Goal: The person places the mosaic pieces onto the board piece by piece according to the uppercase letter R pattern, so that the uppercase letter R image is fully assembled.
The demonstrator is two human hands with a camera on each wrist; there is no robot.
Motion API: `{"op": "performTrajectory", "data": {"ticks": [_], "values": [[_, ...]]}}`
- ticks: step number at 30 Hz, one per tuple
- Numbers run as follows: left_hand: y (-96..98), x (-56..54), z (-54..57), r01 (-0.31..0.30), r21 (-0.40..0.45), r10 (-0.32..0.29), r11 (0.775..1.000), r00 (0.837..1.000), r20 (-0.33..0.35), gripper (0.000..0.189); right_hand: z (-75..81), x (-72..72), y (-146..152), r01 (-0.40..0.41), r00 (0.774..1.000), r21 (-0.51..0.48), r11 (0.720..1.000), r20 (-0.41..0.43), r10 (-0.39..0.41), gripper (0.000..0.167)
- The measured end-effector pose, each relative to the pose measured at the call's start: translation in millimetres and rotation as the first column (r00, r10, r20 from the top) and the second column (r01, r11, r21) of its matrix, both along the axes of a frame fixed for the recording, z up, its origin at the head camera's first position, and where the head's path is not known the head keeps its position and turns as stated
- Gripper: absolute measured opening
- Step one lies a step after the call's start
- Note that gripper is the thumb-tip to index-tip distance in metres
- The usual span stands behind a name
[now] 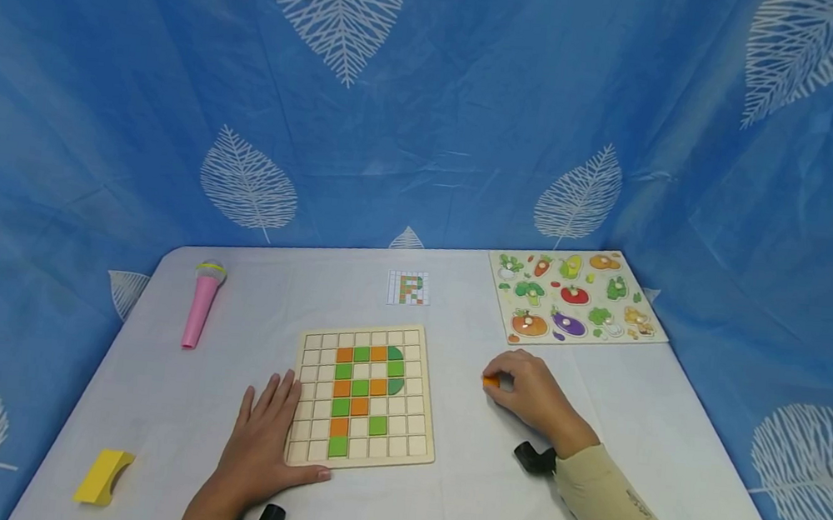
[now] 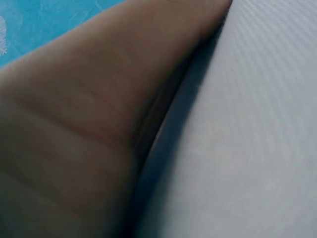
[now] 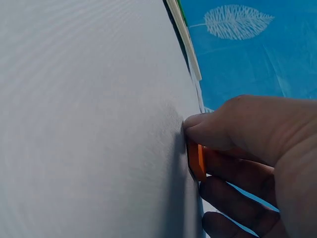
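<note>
A wooden grid board (image 1: 407,452) lies in the middle of the table, with orange and green tiles set in it in the shape of a letter R. My left hand (image 1: 259,446) rests flat at the board's left edge, fingers straight, thumb along its lower left corner. To the right of the board, my right hand (image 1: 535,393) pinches an orange tile (image 3: 196,159) between thumb and fingers, close to the tabletop. Behind the board lies a small pattern card (image 1: 409,289) printed with a similar letter. The left wrist view shows mostly blurred palm.
A vegetable puzzle board (image 1: 589,340) lies at the back right. At the left are a pink toy microphone (image 1: 201,306) and a yellow arched block (image 1: 103,477). Blue leaf-patterned cloth (image 1: 438,111) hangs behind and beside the white table (image 1: 452,515).
</note>
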State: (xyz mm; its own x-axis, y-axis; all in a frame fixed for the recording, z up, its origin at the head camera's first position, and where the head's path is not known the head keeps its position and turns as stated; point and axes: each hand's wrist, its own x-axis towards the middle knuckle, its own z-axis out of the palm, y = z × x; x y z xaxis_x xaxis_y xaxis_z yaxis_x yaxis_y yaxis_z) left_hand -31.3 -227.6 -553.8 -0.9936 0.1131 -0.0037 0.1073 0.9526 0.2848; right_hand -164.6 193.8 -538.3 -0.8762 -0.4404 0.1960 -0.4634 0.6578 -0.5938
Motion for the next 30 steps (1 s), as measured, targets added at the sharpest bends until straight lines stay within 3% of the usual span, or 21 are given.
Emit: {"op": "performTrajectory", "data": {"ticks": [10, 19, 26, 30], "values": [[0.4, 0.5, 1.2, 0.003, 0.008, -0.003, 1.0, 1.0, 0.0, 0.151, 2.1, 6.4, -9, -0.004, 1.0, -0.007, 1.0, 0.008, 0.004, 0.018], [1.3, -0.3, 0.9, 0.002, 0.013, -0.002, 1.0, 1.0, 0.005, 0.151, 8.1, 17.3, -28, -0.11, 0.994, -0.065, 0.992, -0.034, 0.108, 0.019], [-1.2, -1.9, 1.1, 0.003, 0.01, -0.003, 1.0, 1.0, -0.003, 0.151, 13.9, 32.5, -63, -0.28, 0.959, -0.093, 0.956, -0.069, 0.274, 0.018], [-2.1, -0.9, 0.4, 0.001, 0.007, -0.001, 1.0, 1.0, 0.003, 0.151, 15.6, 47.3, -87, -0.386, 0.922, -0.086, 0.918, -0.063, 0.382, 0.015]]}}
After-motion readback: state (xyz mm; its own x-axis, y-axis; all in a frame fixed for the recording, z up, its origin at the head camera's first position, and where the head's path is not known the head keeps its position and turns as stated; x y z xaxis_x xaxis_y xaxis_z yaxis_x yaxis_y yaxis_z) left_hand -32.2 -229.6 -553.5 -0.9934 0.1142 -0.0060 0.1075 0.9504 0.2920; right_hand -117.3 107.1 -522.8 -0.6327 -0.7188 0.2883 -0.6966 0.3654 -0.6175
